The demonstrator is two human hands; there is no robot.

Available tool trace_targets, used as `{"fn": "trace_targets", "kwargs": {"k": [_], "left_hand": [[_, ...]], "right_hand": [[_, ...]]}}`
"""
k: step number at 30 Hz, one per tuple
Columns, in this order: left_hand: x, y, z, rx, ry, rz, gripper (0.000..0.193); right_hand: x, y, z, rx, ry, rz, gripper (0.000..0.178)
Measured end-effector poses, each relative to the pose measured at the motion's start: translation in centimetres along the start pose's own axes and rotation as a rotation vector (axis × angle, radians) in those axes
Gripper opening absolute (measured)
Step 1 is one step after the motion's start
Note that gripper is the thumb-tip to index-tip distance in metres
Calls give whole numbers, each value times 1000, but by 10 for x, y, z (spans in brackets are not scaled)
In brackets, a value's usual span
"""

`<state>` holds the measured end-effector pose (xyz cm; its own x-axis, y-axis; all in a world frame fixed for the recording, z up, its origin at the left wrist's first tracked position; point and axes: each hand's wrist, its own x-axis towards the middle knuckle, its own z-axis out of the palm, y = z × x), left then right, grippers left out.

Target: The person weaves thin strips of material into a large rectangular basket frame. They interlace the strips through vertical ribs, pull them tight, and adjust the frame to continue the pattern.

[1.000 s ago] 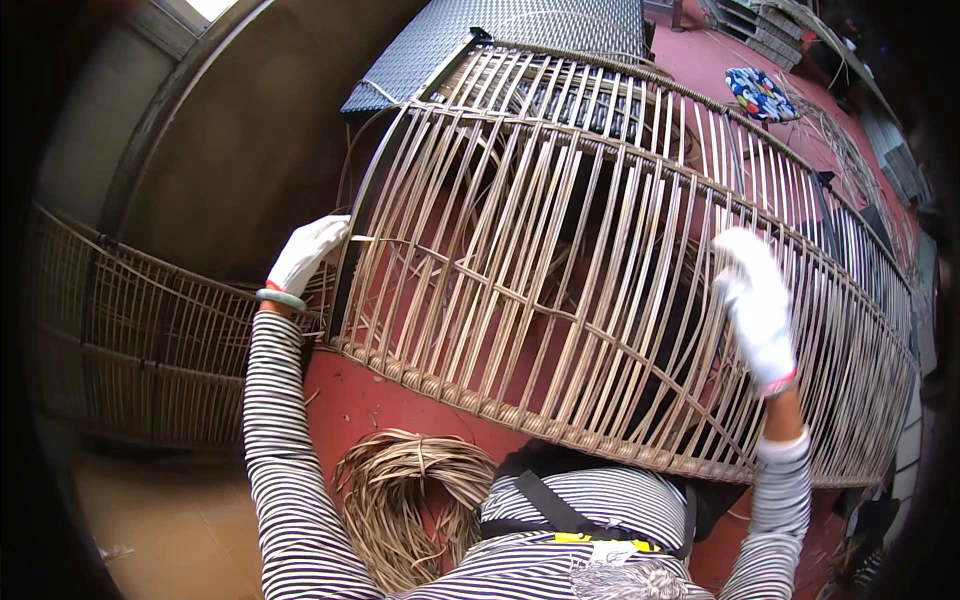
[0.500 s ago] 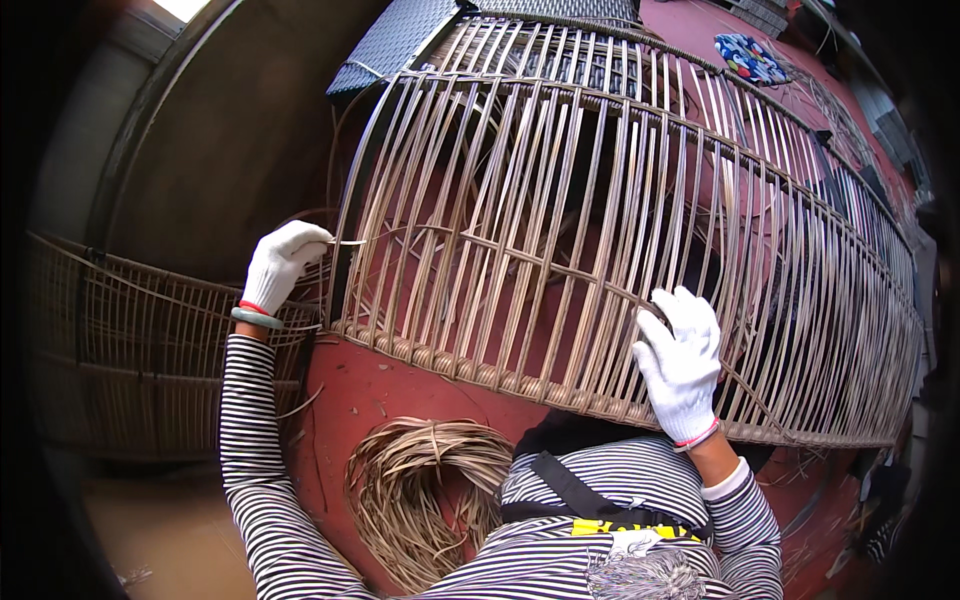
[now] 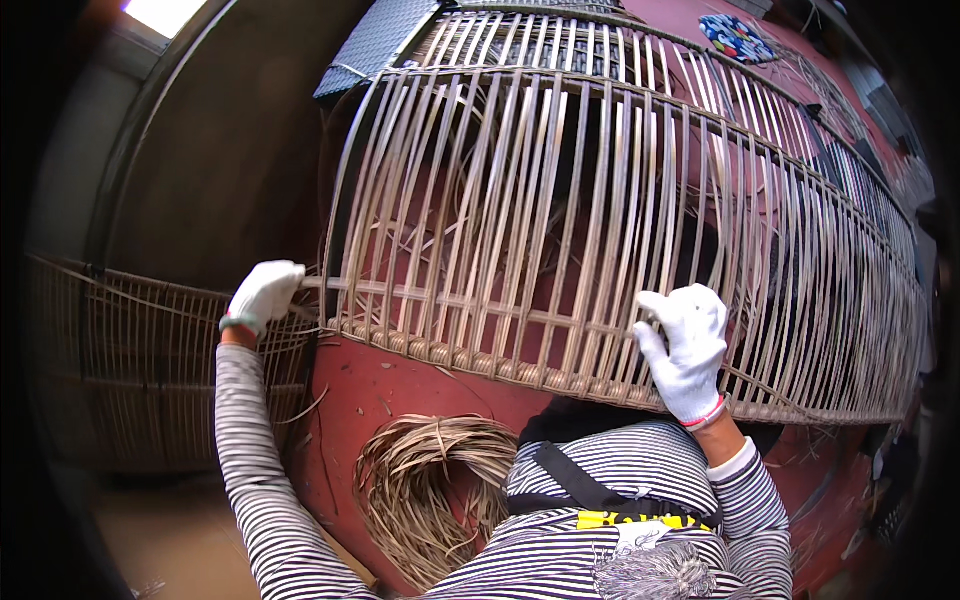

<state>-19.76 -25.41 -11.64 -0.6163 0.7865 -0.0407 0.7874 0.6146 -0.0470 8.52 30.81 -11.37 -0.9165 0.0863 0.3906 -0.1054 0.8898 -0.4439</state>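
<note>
A large frame woven of brown wicker slats (image 3: pixel 545 250) lies before me, its thick wrapped edge (image 3: pixel 480 367) nearest my body. My left hand (image 3: pixel 262 297), in a white glove, is closed on a flat wicker strand (image 3: pixel 400 290) just past the frame's left side. This strand runs taut across the slats toward my right hand (image 3: pixel 690 350), also gloved. There the fingers are curled, with the thumb apart from the index finger, and the strand passes at the hand. Part of it is hidden behind the glove; it reappears to the right along the edge.
A coil of wicker strands (image 3: pixel 435 500) lies on the red floor (image 3: pixel 350 400) by my lap. Another woven panel (image 3: pixel 160 350) leans at the left. Behind the frame are a grey-blue woven panel (image 3: pixel 375 45) and a patterned cloth (image 3: pixel 738 38).
My left hand has moved down and slightly left, drawing the strand closer to the frame's near edge. The strand is straighter. My right hand stays nearly in place, its fingers more curled.
</note>
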Motion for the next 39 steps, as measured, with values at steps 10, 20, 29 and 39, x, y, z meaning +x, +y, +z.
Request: {"fn": "trace_targets", "kwargs": {"k": [10, 20, 29, 39], "left_hand": [[-26, 23, -12, -848, -328, -1028, 37], [11, 101, -50, 245, 226, -661, 24], [73, 336, -30, -261, 370, -1, 80], [63, 334, 9, -342, 600, -1, 45]], "right_hand": [[-30, -5, -21, 198, -204, -267, 30], [-44, -5, -30, 15, -325, -313, 69], [-51, -4, -22, -2, -231, -328, 59], [-68, -4, -22, -165, -10, -414, 40]]}}
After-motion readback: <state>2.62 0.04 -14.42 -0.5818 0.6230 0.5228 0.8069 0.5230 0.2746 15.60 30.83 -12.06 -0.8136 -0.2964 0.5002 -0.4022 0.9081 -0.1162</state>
